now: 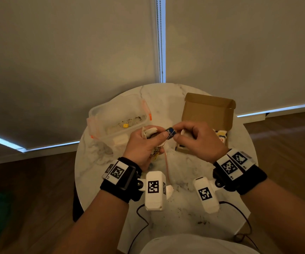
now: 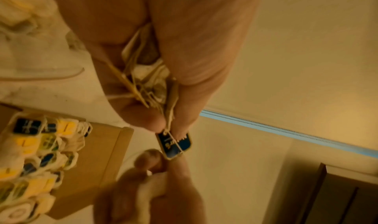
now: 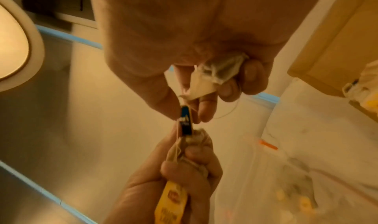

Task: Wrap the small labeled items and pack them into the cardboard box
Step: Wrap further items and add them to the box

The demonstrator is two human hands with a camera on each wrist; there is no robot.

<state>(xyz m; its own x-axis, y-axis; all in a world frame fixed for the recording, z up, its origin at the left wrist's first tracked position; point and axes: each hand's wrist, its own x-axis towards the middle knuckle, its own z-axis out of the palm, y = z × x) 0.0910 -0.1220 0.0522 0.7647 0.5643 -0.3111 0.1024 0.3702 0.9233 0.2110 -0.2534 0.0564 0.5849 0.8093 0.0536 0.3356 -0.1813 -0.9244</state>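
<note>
Both hands are raised above the middle of the round white marble table [image 1: 188,167]. The left hand [image 1: 144,143] is closed around a bunch of pale paper tea bags [image 2: 147,75] with their strings, and its thumb and forefinger pinch one end of a small dark blue rectangular paper tag [image 1: 170,132]. A yellow paper tag [image 3: 171,200] hangs from the same fist in the right wrist view. The right hand [image 1: 199,140] pinches the opposite end of the blue tag between thumb and forefinger, while its remaining fingers are curled around a single crumpled pale tea bag [image 3: 216,75]. A thin string [image 3: 227,112] loops from that bag below the fingers. The tag sits between the two hands, gripped by both, clear of the table.

The open brown cardboard box [image 1: 208,110] stands near the table's far right edge, its lid upright. Inside it, partly hidden behind the right hand, lie wrapped bundles with blue and yellow labels [image 2: 34,148], packed closely side by side in the left wrist view.

A clear plastic container with orange latches [image 1: 118,116] stands near the far left edge; a small yellow tag [image 1: 125,125] lies in it. Dark crumbs [image 1: 201,221] are scattered on the near part of the table. A thin reddish string [image 1: 167,167] hangs down from the left hand.
</note>
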